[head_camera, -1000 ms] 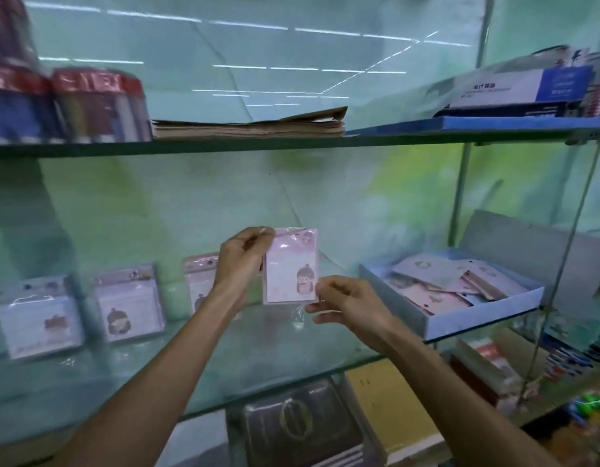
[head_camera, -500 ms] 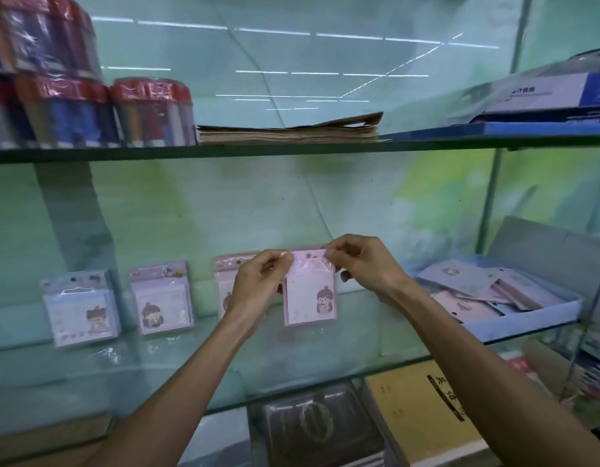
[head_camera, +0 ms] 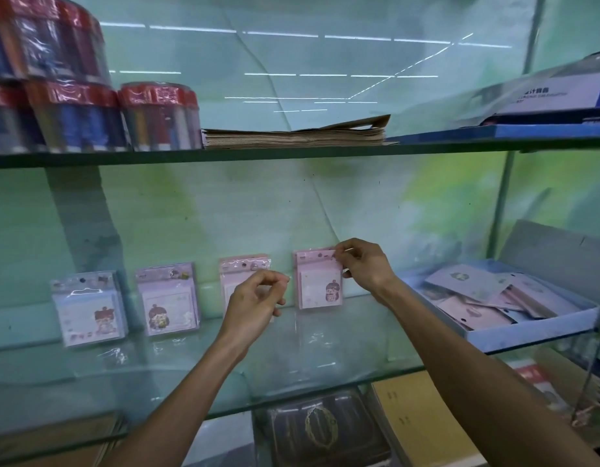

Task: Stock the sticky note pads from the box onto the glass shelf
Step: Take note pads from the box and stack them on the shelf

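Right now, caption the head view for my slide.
Right hand pinches the fourth pink sticky note pad upright on the glass shelf; left hand lets go.

The four pads are pastel: the left pad [head_camera: 89,310] pale blue with a red-capped cartoon figure, the second [head_camera: 168,301] lilac with a dark-haired figure, the third [head_camera: 243,268] and fourth [head_camera: 319,281] pink. The box [head_camera: 527,332] is light blue. The shelf [head_camera: 291,375] is greenish glass. The tubs [head_camera: 157,117] above have red lids.
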Demonstrator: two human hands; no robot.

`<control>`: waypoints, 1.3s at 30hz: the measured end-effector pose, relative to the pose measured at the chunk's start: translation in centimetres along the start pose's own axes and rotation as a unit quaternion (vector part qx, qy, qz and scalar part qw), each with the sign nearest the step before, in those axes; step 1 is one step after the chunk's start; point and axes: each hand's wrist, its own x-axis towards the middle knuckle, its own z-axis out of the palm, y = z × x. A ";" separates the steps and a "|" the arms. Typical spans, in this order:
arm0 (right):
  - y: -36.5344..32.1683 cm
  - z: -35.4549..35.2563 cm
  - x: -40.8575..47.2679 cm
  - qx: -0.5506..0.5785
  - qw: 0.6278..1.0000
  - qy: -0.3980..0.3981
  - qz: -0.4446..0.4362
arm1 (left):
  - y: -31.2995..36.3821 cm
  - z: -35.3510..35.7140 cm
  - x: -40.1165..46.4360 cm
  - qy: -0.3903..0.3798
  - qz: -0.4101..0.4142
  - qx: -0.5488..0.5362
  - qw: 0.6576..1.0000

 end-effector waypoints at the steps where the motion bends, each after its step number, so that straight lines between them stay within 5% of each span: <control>1: 0.1 0.1 0.1 0.000 1.000 0.005 -0.001 | 0.0 0.0 0.0 -0.001 0.001 0.001 1.000; 8: 0.1 -0.6 -0.3 0.002 0.999 0.051 -0.013 | -0.5 0.5 0.2 -0.013 0.001 0.026 1.000; 12: 0.8 -3.7 -1.0 -0.132 0.988 0.063 -0.055 | -0.6 2.7 0.5 -0.060 -0.004 0.006 0.998; 17: 3.6 -10.3 -2.6 -0.383 0.920 0.042 -0.070 | -0.6 8.4 1.2 -0.110 -0.015 -0.030 0.993; 22: 5.2 -15.1 -4.4 -0.557 0.828 0.016 0.055 | -0.5 13.5 1.6 -0.157 -0.021 -0.022 0.987; 39: 5.2 -15.0 -3.6 -0.596 0.803 0.011 0.024 | 0.4 11.6 2.8 -0.138 0.005 -0.013 0.990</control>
